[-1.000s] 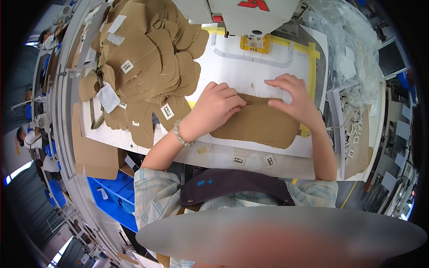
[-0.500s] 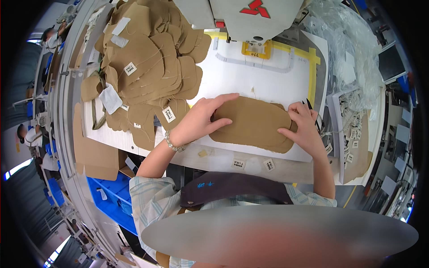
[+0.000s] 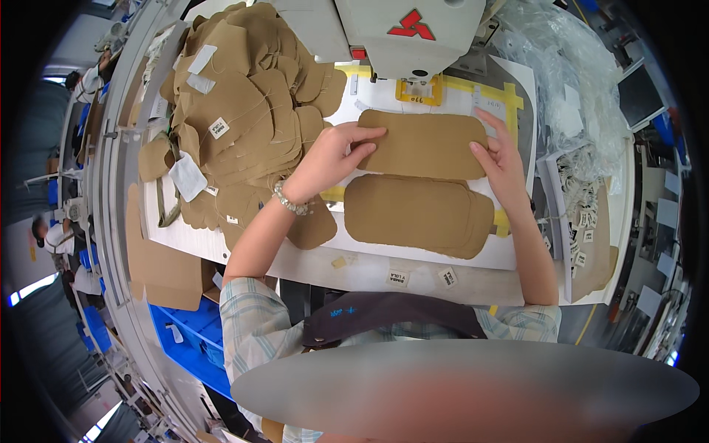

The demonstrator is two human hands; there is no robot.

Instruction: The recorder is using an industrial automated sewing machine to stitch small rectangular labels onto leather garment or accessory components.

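Note:
A brown rounded fabric panel point(image 3: 425, 144) lies across the white work sheet, just below the sewing machine head point(image 3: 417, 37). My left hand point(image 3: 336, 155) pinches its left edge between thumb and fingers. At the panel's right edge is my right hand point(image 3: 506, 166), its thumb tip touching the fabric and its index finger stretched out past the upper corner. Closer to me rests a small stack of like brown panels point(image 3: 413, 218), slightly fanned at its right end. Neither hand touches that stack.
A large heap of brown pieces point(image 3: 247, 111) with loose threads and white tags fills the left. Clear plastic wrap point(image 3: 561, 88) and a tray of labels point(image 3: 580, 199) stand right. A yellow-framed clamp point(image 3: 419, 91) sits under the machine. A blue crate point(image 3: 192, 336) is lower left.
Both hands have moved away from me toward the machine, bringing one brown panel off the stack. The stack underneath now shows. My right index finger has stretched out.

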